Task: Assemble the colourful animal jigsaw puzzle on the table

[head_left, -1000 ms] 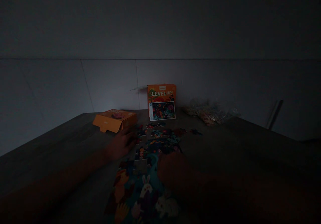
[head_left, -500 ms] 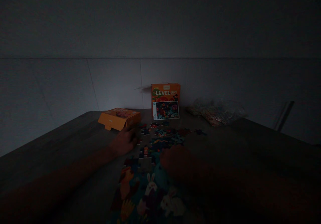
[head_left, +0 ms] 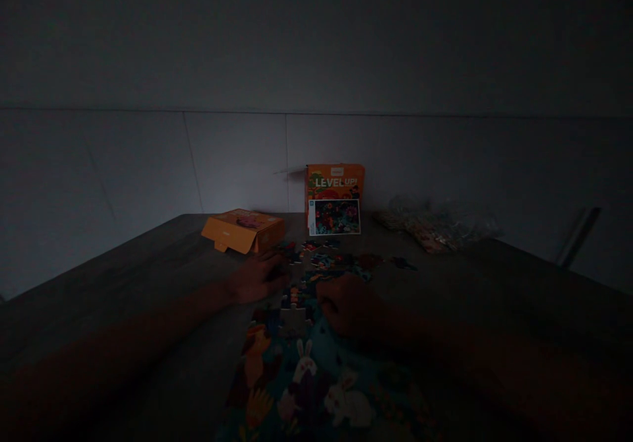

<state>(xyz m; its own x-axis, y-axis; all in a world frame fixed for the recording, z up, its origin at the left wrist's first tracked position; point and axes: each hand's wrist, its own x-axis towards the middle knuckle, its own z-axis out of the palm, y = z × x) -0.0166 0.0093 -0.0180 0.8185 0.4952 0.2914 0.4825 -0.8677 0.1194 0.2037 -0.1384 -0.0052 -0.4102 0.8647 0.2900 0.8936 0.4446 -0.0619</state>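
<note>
The scene is dim. A partly assembled jigsaw puzzle [head_left: 316, 376], with rabbits and a fox-like animal, stretches toward me across the table. At its far left side my left hand [head_left: 257, 277] rests low, fingers apart and reaching over loose puzzle pieces [head_left: 295, 257]; no held piece shows. My right hand [head_left: 349, 302] is closed above the puzzle's upper part, its fingers curled down and touching or nearly touching it. Whatever those fingers may hold is hidden. Between the hands lies a joined bit of puzzle [head_left: 293, 297] beside a gap showing grey tabletop.
An orange box [head_left: 244, 227] lies with its flap open at the back left. Another orange box [head_left: 336, 175] stands against the wall, a picture card [head_left: 335, 218] leaning on it. Clear plastic bags [head_left: 438, 227] lie at the back right, near a single dark piece [head_left: 404, 263].
The view has shifted slightly, so the boxes appear farther right. My left hand has moved a little right over the loose pieces. My right hand stays curled over the puzzle.
</note>
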